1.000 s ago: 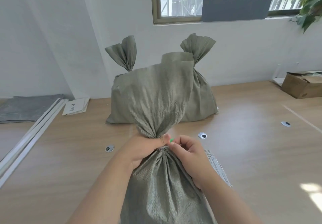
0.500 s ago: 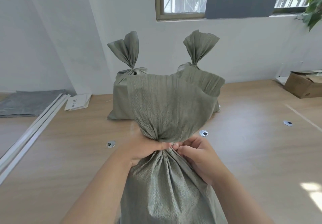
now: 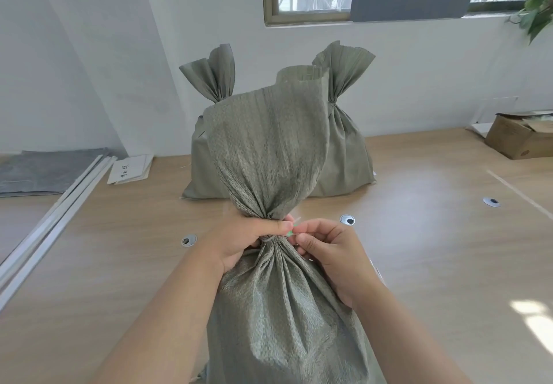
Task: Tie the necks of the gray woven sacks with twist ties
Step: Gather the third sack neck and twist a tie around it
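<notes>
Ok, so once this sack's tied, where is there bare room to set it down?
Widest bare wood surface lies right of the held sack, between the right hand, the cardboard box and the tied sacks. A narrower patch lies left, between the left hand and the white strips. The back is crowded.

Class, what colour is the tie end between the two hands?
The tie end is green; head view.

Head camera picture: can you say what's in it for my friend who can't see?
The left hand grips the gathered neck of a gray woven sack while the right hand pinches a twist tie wrapped round it. Two more sacks with cinched necks stand behind on the wooden table.
</notes>
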